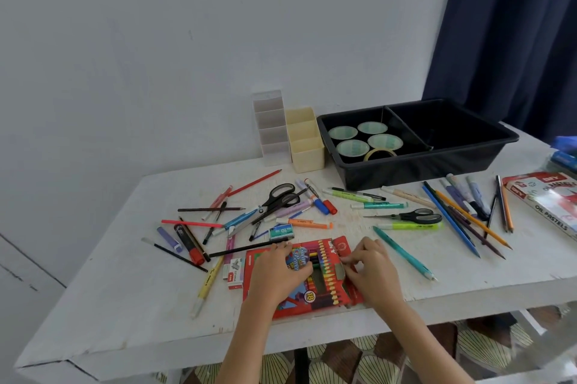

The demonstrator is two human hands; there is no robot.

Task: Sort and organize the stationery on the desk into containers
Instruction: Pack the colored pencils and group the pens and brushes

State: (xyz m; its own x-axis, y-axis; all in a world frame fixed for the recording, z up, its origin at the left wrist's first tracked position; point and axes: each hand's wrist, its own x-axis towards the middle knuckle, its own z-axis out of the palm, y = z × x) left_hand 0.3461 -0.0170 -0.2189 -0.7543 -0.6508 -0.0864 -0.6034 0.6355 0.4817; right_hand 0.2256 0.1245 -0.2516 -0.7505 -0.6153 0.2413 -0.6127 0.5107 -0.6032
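Observation:
A red box of colour pencils (pixel 315 290) lies flat at the desk's front edge. My left hand (pixel 278 271) rests on its left half, fingers curled over the top edge. My right hand (pixel 371 268) pinches the box's open flap on the right side. Pens, pencils, markers and highlighters lie scattered across the desk, with one pair of black scissors (pixel 278 196) left of centre and another (pixel 412 216) to the right. A black two-part tray (pixel 418 161) at the back holds several tape rolls (pixel 363 141) in its left compartment.
A cream divided organiser (pixel 306 146) and a clear one (pixel 271 127) stand by the wall, left of the tray. Small staple boxes (pixel 235 271) lie left of the pencil box. An oil pastels box (pixel 549 202) sits at the right edge. A teal pen (pixel 402 252) lies near my right hand.

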